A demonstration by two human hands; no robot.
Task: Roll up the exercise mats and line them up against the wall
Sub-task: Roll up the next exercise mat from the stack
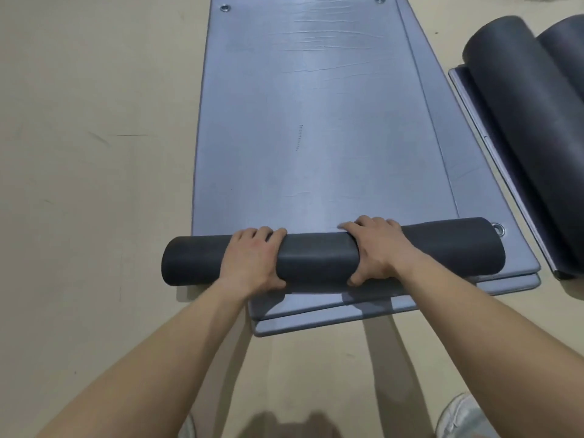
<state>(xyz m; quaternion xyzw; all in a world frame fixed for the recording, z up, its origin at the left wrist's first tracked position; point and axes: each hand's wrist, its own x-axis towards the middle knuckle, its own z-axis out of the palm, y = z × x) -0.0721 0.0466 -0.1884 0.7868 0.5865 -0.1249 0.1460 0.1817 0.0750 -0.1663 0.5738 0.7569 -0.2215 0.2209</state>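
1. Grey-blue exercise mat (316, 121) lies flat on the beige floor (94, 153), its near end wound into a dark roll (316, 259).
2. Left hand (252, 260) and right hand (379, 248) each grip the roll, fingers curled over its top, thumbs on its near side.
3. 2 rolled mats (518, 121) lie apart at the right.

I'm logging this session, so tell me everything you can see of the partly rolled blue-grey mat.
The blue-grey foam exercise mat stretches away from the person. It is slightly shiny and creased, with metal eyelets at its far corners. Its near end is curled into a tight roll that shows a dark grey underside. The left hand and right hand grip the roll, fingers over the top, thumbs on the near side. The mat lies on other flat mats, whose edges stick out at the near end.
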